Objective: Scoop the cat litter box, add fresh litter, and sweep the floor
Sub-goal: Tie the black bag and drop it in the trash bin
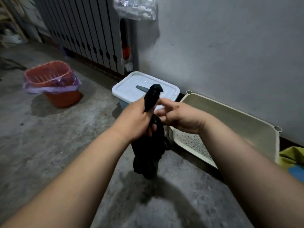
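Note:
A black plastic bag [148, 155] hangs in mid-air over the concrete floor, its neck twisted and its tip sticking up above my fists. My left hand [134, 122] is shut around the bag's neck. My right hand [179, 117] pinches the same neck from the right side, fingers curled. Behind my right arm lies the beige cat litter box [243, 119] against the wall, with grey litter [192, 142] showing in its near corner.
A white-lidded storage bin [131, 89] stands left of the litter box, against the wall. An orange waste basket [54, 83] with a purple liner sits on the floor at left. A radiator [85, 30] lines the back. A yellow-green bag [292, 160] lies at the right edge.

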{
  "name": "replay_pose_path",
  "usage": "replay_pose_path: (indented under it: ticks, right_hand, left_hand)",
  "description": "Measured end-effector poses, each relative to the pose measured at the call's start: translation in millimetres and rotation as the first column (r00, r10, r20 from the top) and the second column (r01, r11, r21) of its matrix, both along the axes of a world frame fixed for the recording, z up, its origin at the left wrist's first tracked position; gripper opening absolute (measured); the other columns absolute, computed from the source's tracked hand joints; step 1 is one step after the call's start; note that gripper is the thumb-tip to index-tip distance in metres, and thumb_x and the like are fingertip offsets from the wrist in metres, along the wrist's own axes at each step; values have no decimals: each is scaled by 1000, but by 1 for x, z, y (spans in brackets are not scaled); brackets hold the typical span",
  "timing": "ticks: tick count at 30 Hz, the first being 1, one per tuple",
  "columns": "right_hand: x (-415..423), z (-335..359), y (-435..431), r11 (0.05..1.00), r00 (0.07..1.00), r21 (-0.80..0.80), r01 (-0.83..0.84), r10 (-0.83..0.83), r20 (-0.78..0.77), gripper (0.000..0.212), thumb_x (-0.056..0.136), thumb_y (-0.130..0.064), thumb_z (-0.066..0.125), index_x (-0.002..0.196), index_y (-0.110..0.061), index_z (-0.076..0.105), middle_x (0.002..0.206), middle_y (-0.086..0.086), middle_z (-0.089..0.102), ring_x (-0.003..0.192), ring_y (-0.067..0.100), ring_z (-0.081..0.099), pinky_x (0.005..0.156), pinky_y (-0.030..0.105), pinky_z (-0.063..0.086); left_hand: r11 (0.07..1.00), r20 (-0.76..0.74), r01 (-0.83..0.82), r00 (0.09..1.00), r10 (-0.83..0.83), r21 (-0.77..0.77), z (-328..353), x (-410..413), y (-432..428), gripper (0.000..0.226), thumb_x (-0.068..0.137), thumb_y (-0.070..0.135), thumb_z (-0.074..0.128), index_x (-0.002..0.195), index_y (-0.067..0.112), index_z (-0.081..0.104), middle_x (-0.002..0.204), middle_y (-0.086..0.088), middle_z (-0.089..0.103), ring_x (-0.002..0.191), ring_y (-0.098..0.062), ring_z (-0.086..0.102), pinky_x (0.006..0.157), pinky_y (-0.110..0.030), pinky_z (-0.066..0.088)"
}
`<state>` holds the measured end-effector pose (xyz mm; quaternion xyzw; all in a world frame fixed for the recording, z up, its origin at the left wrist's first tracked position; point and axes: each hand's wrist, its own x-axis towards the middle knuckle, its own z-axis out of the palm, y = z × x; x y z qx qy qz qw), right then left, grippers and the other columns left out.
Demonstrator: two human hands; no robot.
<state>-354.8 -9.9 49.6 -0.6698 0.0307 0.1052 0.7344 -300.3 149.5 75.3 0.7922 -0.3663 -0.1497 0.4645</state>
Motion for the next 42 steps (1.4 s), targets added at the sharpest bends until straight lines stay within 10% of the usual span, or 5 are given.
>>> replay_pose_path:
  ticks: [12, 18, 27, 36, 42]
  right_hand:
    - [4, 5, 33, 936, 939, 88, 340, -343, 21, 17, 87, -3, 57, 72, -10, 59, 58, -5, 65, 57, 6, 62, 62, 20, 46]
    - [10, -26, 6, 327, 824, -814, 480, -486, 291, 40, 97, -37, 45, 74, -8, 61, 83, 17, 62, 81, 31, 57, 76, 36, 40]
    - [-51, -116, -61, -113, 854, -994, -6, -518, 54, 22, 91, -10, 40, 82, -20, 58, 90, 6, 66, 76, 26, 56, 79, 34, 38]
    - [-13, -81, -41, 751, 746, 97, 653, -617, -248, 30, 93, -21, 56, 68, -5, 49, 49, 8, 41, 38, 18, 51, 42, 22, 45]
    - [-2, -34, -3, 948, 954, 122, 293, -298, 31, 17, 87, -16, 60, 79, -2, 62, 63, 3, 61, 50, 9, 51, 51, 20, 42]
  left_hand:
    - [940, 341, 196, 935, -94, -279, -15, -1, -3, 60, 89, 21, 44, 145, 33, 27, 138, 2, 47, 131, -4, 41, 111, -20, 29]
    - [981, 264, -189, 949, 173, 34, -68, 31, 25, 67, 81, -3, 43, 145, 12, 31, 145, -10, 34, 136, -23, 32, 115, -25, 21]
    - [824, 149, -147, 986, 77, 547, -133, 39, 93, 39, 78, -10, 49, 62, 25, 57, 95, -5, 54, 99, -28, 50, 80, -26, 35]
    - [923, -948, -336, 308, -78, -185, -93, 32, 59, 41, 81, 12, 35, 74, 11, 76, 123, -8, 64, 107, -18, 60, 98, -32, 38]
    - [997, -600, 80, 798, -58, 10, -80, 10, 23, 68, 71, 52, 66, 131, 27, 45, 89, 5, 58, 78, 1, 57, 71, -15, 43]
